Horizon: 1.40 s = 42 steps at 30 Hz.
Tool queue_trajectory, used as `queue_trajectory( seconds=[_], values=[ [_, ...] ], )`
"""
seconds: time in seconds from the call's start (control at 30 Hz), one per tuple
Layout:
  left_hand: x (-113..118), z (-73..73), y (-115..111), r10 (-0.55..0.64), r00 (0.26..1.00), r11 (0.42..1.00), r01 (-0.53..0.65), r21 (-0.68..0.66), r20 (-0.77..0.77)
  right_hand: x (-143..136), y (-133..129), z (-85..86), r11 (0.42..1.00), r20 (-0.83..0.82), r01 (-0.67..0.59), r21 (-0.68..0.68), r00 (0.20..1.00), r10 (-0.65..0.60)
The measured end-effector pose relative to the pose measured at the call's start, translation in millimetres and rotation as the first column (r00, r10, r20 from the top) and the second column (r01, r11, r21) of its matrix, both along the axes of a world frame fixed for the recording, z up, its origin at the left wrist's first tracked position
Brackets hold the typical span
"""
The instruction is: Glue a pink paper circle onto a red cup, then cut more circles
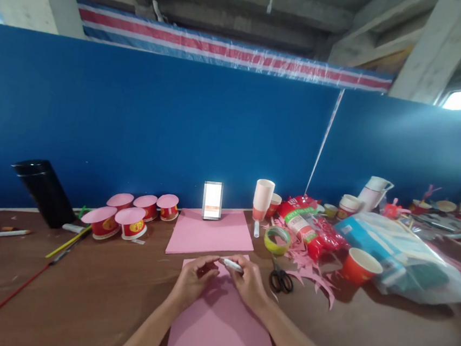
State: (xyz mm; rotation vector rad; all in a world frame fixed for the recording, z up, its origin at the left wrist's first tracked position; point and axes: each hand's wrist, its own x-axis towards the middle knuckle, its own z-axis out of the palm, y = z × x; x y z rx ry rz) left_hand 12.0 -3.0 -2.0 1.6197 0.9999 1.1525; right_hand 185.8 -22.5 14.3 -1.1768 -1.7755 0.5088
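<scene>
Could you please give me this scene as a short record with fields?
right_hand: the right hand holds a white pen
left_hand: the left hand has its fingers at the pen's tip; its grip is unclear
under_hands: pink sheet
beyond_hands: pink paper lying flat
left_side: five red cups with pink tops; black tumbler
right_side: black scissors, yellow-green tape roll, pink scraps, red packet
surface: brown table
backdrop: blue panel
</scene>
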Motion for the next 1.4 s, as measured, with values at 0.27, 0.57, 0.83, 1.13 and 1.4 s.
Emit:
queue_trajectory(
  seconds=[0.27,0.57,0.83,1.13,1.4],
  values=[
    [2,4.8,-3,-0.060,0.984,0.986,0.085,-0.147,0.167,-6,-2,-1.2,0.990,-0.035,-0.139,-0.032,0.990,0.138],
    [-9,8.9,4,0.167,0.912,0.947,-0.041,-0.320,0.375,3,-4,-1.8,0.999,0.138,0.041,0.021,0.989,-0.044],
    [-14,9.3,8,0.287,0.841,0.906,-0.083,-0.415,0.458,4,0,-4.4,0.997,0.197,0.046,0.057,0.979,-0.057],
    [-14,6.8,10,0.284,0.838,0.912,-0.086,-0.401,0.466,5,0,-3.1,0.995,0.246,0.053,0.083,0.967,-0.072],
    [-12,8.3,7,0.216,0.900,0.928,-0.069,-0.366,0.378,5,-2,-0.4,0.996,0.269,0.005,0.091,0.963,-0.030]
  ],
)
